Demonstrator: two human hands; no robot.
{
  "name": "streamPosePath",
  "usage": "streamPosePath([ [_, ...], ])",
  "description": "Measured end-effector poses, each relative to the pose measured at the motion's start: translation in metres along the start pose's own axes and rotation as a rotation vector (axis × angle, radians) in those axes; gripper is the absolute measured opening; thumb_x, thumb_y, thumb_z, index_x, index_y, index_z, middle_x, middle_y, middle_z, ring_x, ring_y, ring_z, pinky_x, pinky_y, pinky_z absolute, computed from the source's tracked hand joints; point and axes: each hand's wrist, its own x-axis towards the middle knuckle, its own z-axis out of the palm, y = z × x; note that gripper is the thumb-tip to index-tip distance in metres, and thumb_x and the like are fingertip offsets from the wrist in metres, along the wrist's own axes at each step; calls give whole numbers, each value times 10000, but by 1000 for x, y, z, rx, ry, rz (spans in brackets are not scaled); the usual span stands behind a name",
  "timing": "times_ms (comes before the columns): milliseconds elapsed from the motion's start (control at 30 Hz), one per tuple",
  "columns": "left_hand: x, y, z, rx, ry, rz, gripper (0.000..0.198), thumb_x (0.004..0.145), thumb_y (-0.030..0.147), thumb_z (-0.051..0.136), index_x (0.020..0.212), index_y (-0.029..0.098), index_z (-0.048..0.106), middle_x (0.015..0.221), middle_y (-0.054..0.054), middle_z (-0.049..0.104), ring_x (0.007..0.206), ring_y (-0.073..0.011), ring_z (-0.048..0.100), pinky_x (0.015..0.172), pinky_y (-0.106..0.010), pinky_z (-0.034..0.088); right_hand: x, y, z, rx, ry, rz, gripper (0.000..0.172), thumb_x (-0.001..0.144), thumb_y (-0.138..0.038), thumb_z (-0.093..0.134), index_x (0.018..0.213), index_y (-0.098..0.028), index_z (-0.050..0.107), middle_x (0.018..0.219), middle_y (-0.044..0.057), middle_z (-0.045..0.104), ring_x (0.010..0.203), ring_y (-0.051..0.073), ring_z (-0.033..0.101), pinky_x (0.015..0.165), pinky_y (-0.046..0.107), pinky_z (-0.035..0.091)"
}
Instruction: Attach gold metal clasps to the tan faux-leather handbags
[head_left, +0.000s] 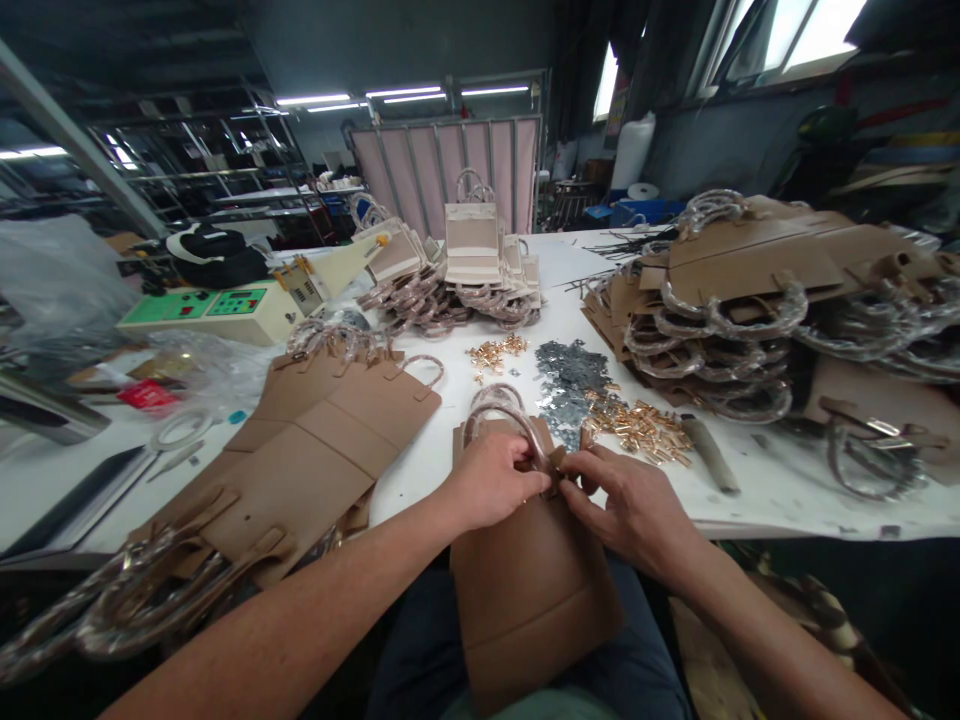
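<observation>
A flat tan leather bag panel (525, 590) hangs over the table's front edge onto my lap, its plastic-wrapped handle (501, 410) lying on the white table (780, 495). My left hand (491, 485) is closed on the panel's top edge beside the handle. My right hand (626, 505) pinches a small tab at the same edge, fingertips meeting those of the left. A small gold piece may be between the fingers; it is too small to tell.
A stack of tan panels (315, 450) lies to the left, a bigger pile with wrapped handles (757, 290) to the right. Gold fittings (645, 425) and silver bits (570, 380) lie ahead. Upright finished bags (472, 245) stand further back, a cream machine (225, 310) at left.
</observation>
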Motion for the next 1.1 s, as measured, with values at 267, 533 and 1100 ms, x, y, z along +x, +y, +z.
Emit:
streamPosePath([
  [267, -2, -3, 1, 33, 38, 2, 149, 770, 272, 680, 847, 182, 770, 839, -12, 772, 795, -206, 687, 721, -289, 490, 2, 4, -3, -39, -63, -77, 138, 977, -317, 575, 1005, -282, 706, 831, 3, 705, 727, 179, 650, 667, 287, 381],
  [533, -6, 10, 4, 121, 77, 1, 124, 780, 239, 650, 787, 182, 760, 809, -17, 768, 785, -206, 690, 673, -300, 444, 0, -2, 1, 67, -124, 33, 96, 969, -277, 572, 949, -277, 667, 849, -16, 722, 734, 184, 671, 653, 282, 419],
  [1100, -11, 22, -7, -33, -117, 113, 214, 824, 197, 662, 989, 193, 798, 1028, -8, 800, 1007, -231, 726, 916, -295, 510, -6, 8, -6, 670, -83, 73, 731, 922, -470, 727, 1571, -304, 433, 1459, 97, 612, 1256, 280, 642, 1064, 434, 529],
])
